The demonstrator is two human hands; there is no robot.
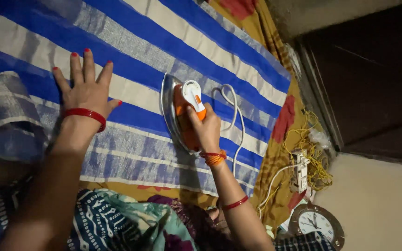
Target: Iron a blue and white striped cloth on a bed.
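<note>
On blue-and-white striped cloth (173,42), orange-and-white iron (182,109) gripped by right hand (206,130), left hand (87,88) spread flat.

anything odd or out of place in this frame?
Yes. A tangle of yellow wire is heaped around the white power strip at the cloth's edge, and a wall clock lies on the floor beside it. Otherwise normal: right hand grips the orange iron, left hand presses flat on the striped fabric.

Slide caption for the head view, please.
Right hand grips an orange iron on blue-and-white striped cloth; left hand presses the cloth flat.
</note>
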